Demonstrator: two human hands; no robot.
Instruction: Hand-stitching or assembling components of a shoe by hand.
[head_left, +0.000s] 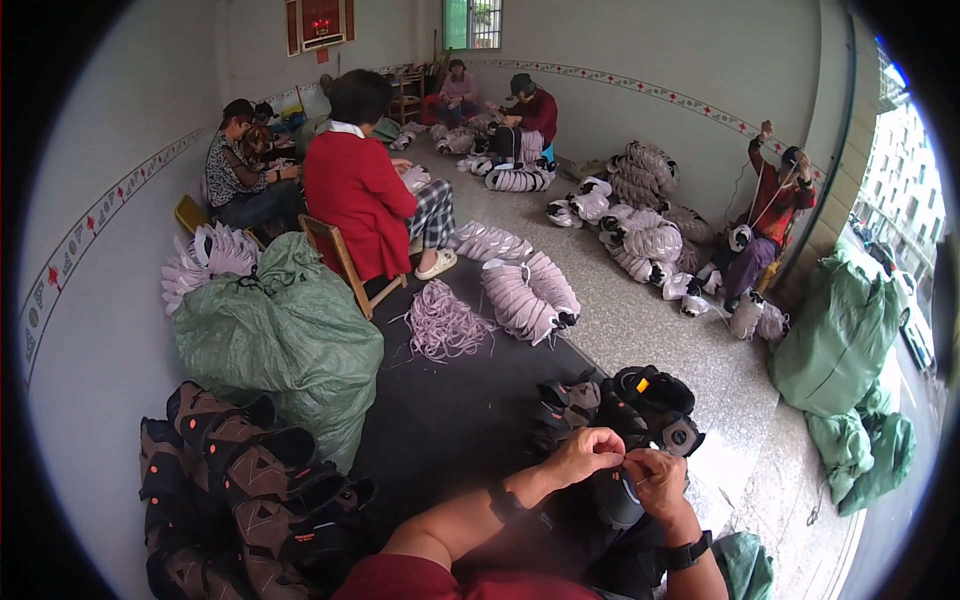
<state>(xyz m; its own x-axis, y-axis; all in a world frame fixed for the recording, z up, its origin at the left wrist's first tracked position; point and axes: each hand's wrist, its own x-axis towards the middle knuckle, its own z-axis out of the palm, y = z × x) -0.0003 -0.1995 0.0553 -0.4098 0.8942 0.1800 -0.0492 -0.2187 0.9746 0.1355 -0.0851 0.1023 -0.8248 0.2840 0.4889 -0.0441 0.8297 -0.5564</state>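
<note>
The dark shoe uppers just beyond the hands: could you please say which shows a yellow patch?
It is the black upper farthest beyond the right hand; its patch sets it apart, as the grey-brown upper to its left shows none.

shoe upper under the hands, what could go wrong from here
The left hand and right hand nearly meet at the fingertips over the dark shoe upper; anything small pinched there could slip. The brown shoe uppers piled at the left might topple. The loose pink cords heaped on the dark mat might tangle.
</note>
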